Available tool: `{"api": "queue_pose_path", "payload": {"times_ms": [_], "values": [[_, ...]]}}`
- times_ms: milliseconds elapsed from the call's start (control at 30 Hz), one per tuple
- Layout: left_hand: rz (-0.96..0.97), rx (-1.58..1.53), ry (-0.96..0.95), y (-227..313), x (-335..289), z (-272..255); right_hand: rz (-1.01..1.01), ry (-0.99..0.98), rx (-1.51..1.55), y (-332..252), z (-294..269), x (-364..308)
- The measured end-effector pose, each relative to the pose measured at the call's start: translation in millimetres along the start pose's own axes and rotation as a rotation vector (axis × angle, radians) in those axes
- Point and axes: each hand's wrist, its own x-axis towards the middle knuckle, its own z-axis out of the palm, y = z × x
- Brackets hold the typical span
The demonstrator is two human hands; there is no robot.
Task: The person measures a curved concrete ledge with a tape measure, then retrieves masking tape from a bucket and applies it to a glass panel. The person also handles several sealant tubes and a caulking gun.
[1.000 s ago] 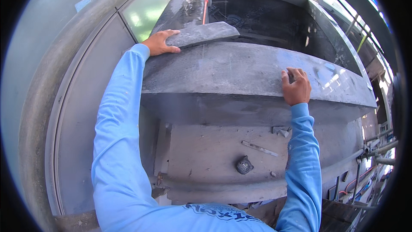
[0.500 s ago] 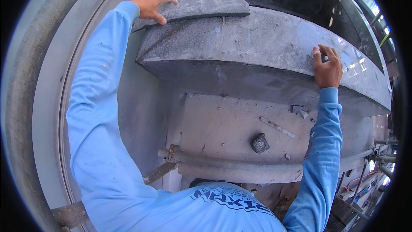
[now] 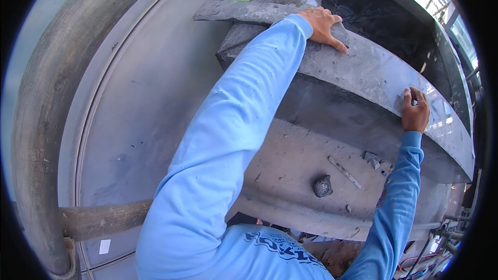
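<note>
Slab (image 3: 251, 12) | right end under left hand (image 3: 323, 26), rest leftward | thumb spread from fingers

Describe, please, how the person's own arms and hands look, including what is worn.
A long, light-blue fabric left sleeve with small dark specks and a matching right sleeve end in snug cuffs at the wrists. The left hand and right hand wear no gloves.

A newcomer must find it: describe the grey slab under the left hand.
Find the wide grey ledge crossing the upper view. On its left part lies the narrow grey slab, under the left hand. Far slimmer than the ledge, it has a left tip jutting past the ledge's end.
</note>
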Motion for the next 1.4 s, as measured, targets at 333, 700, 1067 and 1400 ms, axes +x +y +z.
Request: {"api": "queue_pose_path", "payload": {"times_ms": [333, 700, 1067, 1400], "values": [[0.007, 0.018, 0.011, 8, -24, -11, -0.053, 0.018, 0.005, 4, 1, -1], [0.076, -0.004, 0.051, -8, -15, -2, -0.058, 0.018, 0.037, 7, 2, -1], [0.111, -0.042, 0.062, -36, -19, 1, -0.043, 0.02, 0.02, 4, 1, -2], [0.105, -0.049, 0.05, -48, -28, -3, -0.038, 0.015, 0.059, 3, -2, -2]]}}
